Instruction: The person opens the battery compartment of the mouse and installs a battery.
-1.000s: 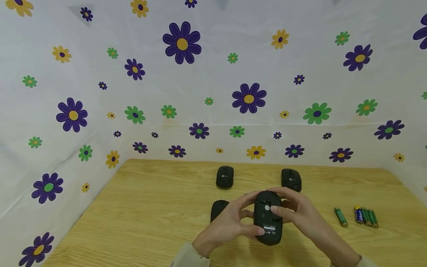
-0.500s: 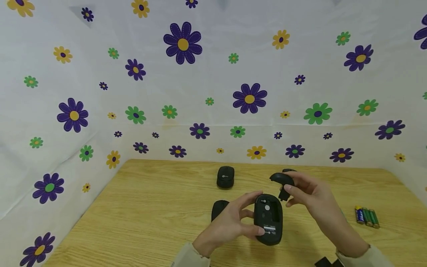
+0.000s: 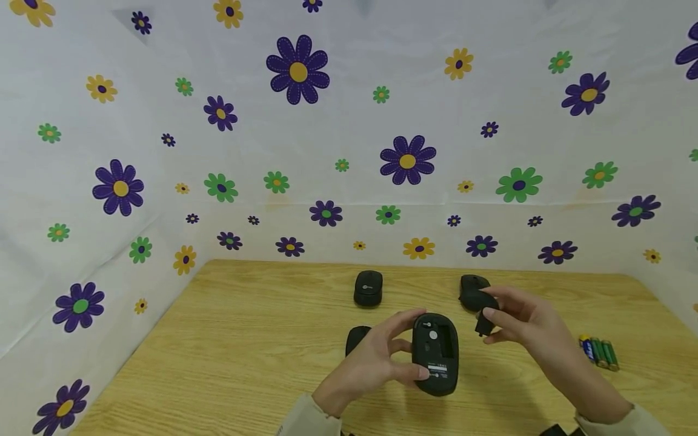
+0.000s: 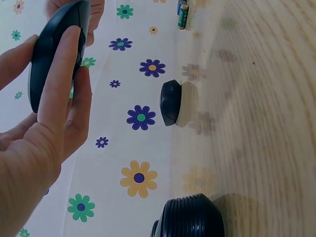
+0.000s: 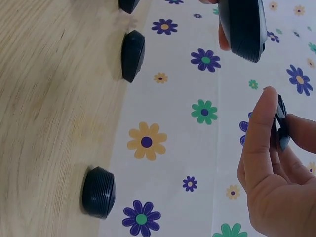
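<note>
My left hand (image 3: 371,366) grips a black computer mouse (image 3: 440,381) by its sides, fingers on the far edge and thumb on the label. The mouse's underside faces me, and an open battery slot (image 3: 448,340) shows along its right side. To the right of it, my right hand (image 3: 537,333) pinches a black battery cover (image 3: 480,300) with a narrow tab (image 3: 484,324) hanging down, apart from the mouse. In the right wrist view the thin cover (image 5: 281,126) sits between thumb and fingers. The left wrist view shows the gripped mouse (image 4: 47,64) edge-on.
On the wooden table (image 3: 245,339) stand a black mouse (image 3: 368,289) at the back, another mouse (image 3: 471,287) behind the cover, and a third mouse (image 3: 356,338) partly behind my left hand. Several batteries (image 3: 600,352) lie at the right. A dark object (image 3: 556,430) shows at the bottom edge.
My right hand has pulled the cover off the mouse and moved right with it, baring the battery slot. The left hand keeps its grip nearly in place.
</note>
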`<state>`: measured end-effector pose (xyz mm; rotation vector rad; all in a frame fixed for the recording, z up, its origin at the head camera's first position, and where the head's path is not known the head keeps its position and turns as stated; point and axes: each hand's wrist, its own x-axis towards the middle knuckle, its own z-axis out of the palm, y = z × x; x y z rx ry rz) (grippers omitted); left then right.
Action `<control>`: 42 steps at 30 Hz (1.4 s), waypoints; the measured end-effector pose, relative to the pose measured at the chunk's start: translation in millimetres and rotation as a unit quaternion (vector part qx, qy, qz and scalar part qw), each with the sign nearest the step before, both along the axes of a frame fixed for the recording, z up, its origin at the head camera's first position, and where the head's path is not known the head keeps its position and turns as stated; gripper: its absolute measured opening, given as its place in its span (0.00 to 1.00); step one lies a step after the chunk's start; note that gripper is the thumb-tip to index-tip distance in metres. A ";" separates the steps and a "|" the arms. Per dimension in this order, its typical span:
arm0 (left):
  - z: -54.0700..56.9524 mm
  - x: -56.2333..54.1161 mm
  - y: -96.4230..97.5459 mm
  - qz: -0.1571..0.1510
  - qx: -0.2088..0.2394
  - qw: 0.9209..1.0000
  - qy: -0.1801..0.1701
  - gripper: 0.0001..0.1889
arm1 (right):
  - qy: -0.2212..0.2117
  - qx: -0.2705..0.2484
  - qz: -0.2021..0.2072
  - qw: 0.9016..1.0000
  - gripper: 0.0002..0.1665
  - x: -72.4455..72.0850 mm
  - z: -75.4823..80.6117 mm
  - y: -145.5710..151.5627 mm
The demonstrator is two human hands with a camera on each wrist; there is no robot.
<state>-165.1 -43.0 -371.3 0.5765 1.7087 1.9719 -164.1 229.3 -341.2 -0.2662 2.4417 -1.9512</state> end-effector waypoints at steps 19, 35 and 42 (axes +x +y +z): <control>1.3 -0.1 -5.2 0.005 0.008 1.000 0.009 0.42 | -0.027 0.065 0.006 0.998 0.22 -2.8 -21.2 29.4; 1.6 -1.9 -6.7 0.005 0.008 1.000 0.010 0.43 | -0.106 0.086 0.027 0.990 0.24 -19.0 -33.4 57.5; 1.9 -1.5 -6.5 0.005 0.009 1.000 0.014 0.42 | -0.116 0.127 0.045 0.984 0.22 -21.6 -37.3 61.2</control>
